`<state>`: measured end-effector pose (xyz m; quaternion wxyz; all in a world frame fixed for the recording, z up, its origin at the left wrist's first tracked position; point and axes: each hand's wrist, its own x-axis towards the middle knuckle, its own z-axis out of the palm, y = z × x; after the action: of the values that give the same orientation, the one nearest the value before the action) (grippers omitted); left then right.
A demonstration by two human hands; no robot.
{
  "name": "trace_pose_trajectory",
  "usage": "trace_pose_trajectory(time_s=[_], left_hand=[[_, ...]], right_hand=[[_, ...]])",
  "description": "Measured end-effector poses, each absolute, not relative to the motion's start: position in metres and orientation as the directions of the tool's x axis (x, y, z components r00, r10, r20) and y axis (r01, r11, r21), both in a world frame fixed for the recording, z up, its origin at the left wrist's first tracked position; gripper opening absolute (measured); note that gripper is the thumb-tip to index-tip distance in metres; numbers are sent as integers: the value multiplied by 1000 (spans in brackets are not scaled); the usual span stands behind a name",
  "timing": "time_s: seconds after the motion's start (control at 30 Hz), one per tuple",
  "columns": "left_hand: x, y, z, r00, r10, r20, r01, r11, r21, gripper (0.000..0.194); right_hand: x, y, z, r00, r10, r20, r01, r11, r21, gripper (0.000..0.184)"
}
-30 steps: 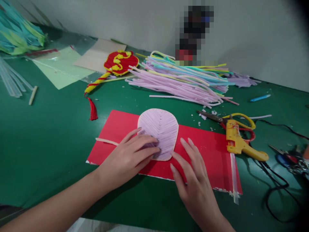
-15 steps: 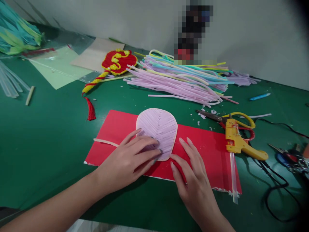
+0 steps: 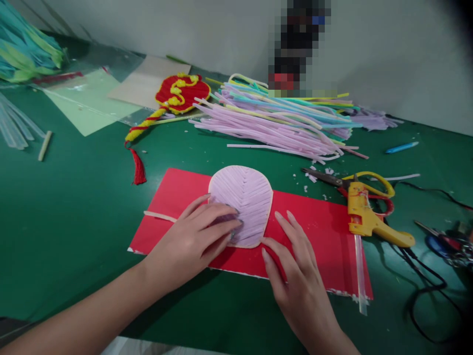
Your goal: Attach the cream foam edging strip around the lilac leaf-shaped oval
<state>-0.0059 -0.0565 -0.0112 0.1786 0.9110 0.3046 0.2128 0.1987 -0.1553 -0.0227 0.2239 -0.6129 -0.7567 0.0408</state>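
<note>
A rounded lilac fan-shaped piece (image 3: 251,202), covered in slanting pipe cleaners with a pale yellow rim, lies flat on a red board (image 3: 310,217). My left hand (image 3: 195,236) rests over its lower left part, fingers stretched out on the surface. At the lower right edge, my right hand (image 3: 295,266) has its index fingertip at the rim, fingers apart and holding nothing. From under my left hand a pale pipe cleaner (image 3: 158,216) sticks out to the left across the board.
A yellow glue gun (image 3: 362,212) and scissors (image 3: 328,178) lie at the board's right end. Behind sit a bundle of pastel pipe cleaners (image 3: 266,121) and a red-and-yellow fan (image 3: 185,93) with a tassel. Clear glue sticks (image 3: 16,123) are at left, a blue pen (image 3: 402,147) at right.
My left hand has slid slightly left, uncovering more of the lilac piece's lower part. My right hand stays almost where it was, by the rim.
</note>
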Motion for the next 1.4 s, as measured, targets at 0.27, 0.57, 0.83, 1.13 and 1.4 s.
trace_pose_trajectory(time_s=[0.27,0.57,0.83,1.13,1.4], left_hand=[[-6,-57,-13,727,632,270,491,-752,439,23],[-5,-58,-9,713,650,261,492,-730,474,24],[15,-66,8,673,710,208,506,-647,570,16],[37,-57,6,695,719,6,555,-542,631,19],[31,-44,5,813,582,-33,471,-622,625,20]], right_hand=[[199,-152,-20,-159,970,183,940,205,-274,33],[198,-156,-7,-149,934,324,912,257,-320,32],[299,-161,31,114,865,489,992,-72,-104,29],[395,-166,-23,93,969,230,993,-106,45,45],[368,-155,-22,206,926,316,977,-214,-10,43]])
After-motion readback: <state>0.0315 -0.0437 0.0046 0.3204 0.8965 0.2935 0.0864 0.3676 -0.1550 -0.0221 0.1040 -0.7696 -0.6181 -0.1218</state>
